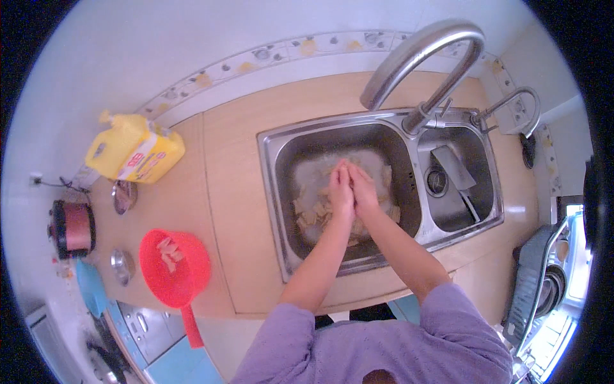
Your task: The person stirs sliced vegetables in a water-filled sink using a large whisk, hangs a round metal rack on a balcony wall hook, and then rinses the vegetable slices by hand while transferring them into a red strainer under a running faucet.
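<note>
My left hand [341, 191] and my right hand [363, 190] are pressed together, palm to palm, over the large basin of a stainless steel sink [271, 192]. Anything between the palms is hidden. Around and below them, pale cut food pieces [312, 215] lie in cloudy water in that basin. A cleaver [453, 168] leans in the smaller basin to the right, beside the drain strainer [437, 181].
A curved steel faucet [422, 53] arches above the basins, with a thinner tap [511, 98] to its right. On the left counter stand a red plastic dipper [187, 283] holding several pale pieces, a yellow jug [136, 149], a metal bowl [122, 266] and a cooker [74, 230].
</note>
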Available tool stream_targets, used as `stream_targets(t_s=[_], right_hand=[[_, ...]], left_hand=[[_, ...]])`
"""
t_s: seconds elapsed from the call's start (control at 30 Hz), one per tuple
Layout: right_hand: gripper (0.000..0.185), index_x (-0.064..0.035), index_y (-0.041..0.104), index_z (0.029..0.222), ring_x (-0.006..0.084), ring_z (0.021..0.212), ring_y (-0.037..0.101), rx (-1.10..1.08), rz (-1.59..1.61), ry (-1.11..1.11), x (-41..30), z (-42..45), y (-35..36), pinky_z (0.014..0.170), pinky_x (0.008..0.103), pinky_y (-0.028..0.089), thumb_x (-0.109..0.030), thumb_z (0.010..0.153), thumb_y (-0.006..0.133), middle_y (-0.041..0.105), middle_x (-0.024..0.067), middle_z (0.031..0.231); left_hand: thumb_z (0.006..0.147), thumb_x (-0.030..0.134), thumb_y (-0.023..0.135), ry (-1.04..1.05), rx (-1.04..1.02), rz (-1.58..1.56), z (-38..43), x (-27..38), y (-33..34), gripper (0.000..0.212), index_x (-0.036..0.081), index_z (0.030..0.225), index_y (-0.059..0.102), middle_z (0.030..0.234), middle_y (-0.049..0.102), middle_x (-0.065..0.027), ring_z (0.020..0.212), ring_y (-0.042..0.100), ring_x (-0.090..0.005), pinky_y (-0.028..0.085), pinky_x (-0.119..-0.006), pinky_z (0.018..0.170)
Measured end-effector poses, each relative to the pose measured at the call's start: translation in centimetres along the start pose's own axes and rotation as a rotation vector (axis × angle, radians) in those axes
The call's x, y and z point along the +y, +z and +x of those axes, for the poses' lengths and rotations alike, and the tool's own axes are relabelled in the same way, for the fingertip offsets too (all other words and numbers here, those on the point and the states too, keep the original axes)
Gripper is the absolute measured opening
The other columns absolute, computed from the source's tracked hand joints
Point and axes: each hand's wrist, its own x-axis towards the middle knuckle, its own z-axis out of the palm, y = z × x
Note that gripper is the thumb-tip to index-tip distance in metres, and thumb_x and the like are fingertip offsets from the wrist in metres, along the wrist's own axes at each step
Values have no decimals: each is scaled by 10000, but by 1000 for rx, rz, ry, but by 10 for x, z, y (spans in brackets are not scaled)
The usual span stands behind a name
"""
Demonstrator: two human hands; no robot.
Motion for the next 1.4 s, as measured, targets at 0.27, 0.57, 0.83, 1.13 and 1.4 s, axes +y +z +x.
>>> stream_targets(t_s=[0.27,0.57,0.83,1.13,1.4], right_hand=[[335,14,519,1203,157,1055,519,-47,-96,-408,-98,-155,43,911,270,408,-175,929,482,551,94,1179],[376,30,505,1205,216,1107,509,-76,-566,-795,-82,-90,-3,970,353,372,-218,940,404,510,113,1251],[385,-56,535,1196,159,998,533,-133,68,39,-19,-58,-16,868,278,427,-311,909,505,574,42,1120],[307,-2,537,1156,154,947,560,-720,-66,-93,-23,-206,206,838,273,457,-172,912,457,592,93,1092],[386,-25,507,1209,158,1052,527,-978,-528,-32,69,-253,302,915,276,421,-249,895,530,562,76,1145]], left_hand=[[962,179,401,362,-409,123,-122,119,40,330,22,1244,469,1285,474,-96,1195,424,-179,307,-286,1024],[929,188,408,447,-498,194,-113,108,42,353,-15,1209,481,1294,450,-172,1238,386,-279,265,-359,1046],[947,255,412,220,-171,309,-65,34,9,347,-6,1135,541,1147,571,-163,1088,520,-265,368,-320,962],[953,259,424,530,41,-27,-122,248,-100,320,6,1118,527,1147,548,-111,1061,508,-195,404,-314,920],[972,305,345,545,287,48,-161,334,-255,410,-9,1179,506,1129,549,-110,1032,518,-200,403,-314,902]])
